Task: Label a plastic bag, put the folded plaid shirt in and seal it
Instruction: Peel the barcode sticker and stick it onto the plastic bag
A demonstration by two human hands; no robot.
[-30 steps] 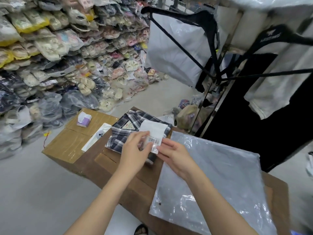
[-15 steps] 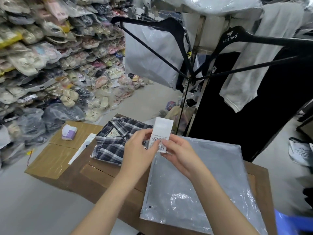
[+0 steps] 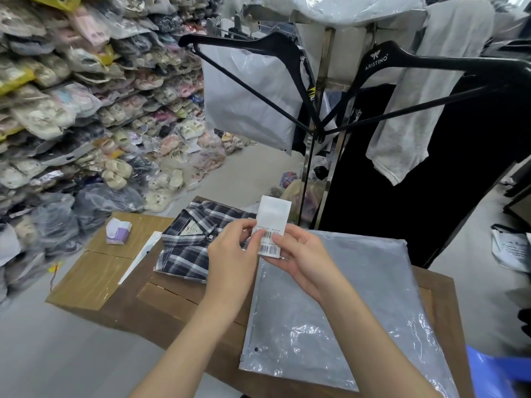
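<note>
A white barcode label strip (image 3: 271, 222) is held upright between both hands above the far left corner of the plastic bag. My left hand (image 3: 230, 248) pinches its left edge near the barcodes. My right hand (image 3: 298, 254) grips its lower right part with thumb on top. The clear grey plastic bag (image 3: 344, 308) lies flat on the brown cardboard boxes (image 3: 178, 305). The folded plaid shirt (image 3: 189, 242), dark blue and white, lies on the box left of the bag, partly hidden by my left hand.
A purple-white tissue pack (image 3: 116, 231) and a white strip (image 3: 138, 258) lie on the lower left box (image 3: 86, 280). Bagged shoes (image 3: 86, 110) are piled at left. Black hangers (image 3: 287, 90) and hanging clothes on a rack (image 3: 321, 116) stand behind the boxes.
The view has shifted and come nearer. Both hands have lifted the label strip slightly and stood it more upright; the shirt and bag lie as before.
</note>
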